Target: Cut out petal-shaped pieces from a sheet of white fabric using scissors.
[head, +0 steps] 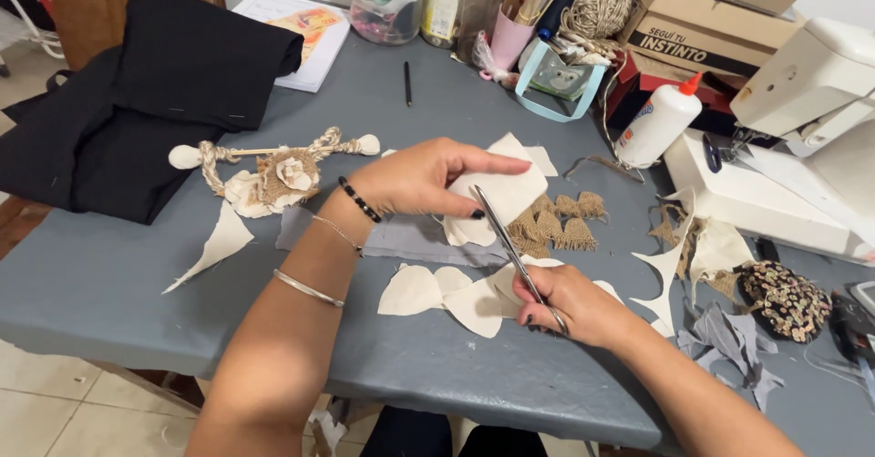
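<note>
Both hands are busy on one cream fabric piece (499, 193): the left hand (424, 179) pinches it flat between thumb and fingers above the grey bench (109, 275), while the right hand (570, 304) is closed through the loops of the scissors (510, 247). Their blades run up and away from the right hand, slanting leftward, with the tips meeting the fabric's lower edge just beside the left thumb. Cut cream petals (451, 297) lie between the wrists, burlap scraps (556, 225) just beyond.

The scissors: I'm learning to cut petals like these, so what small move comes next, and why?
Probably close the scissors in the right hand: the blades sit against the cream fabric piece held by the left hand, like the cut petals below.
</note>
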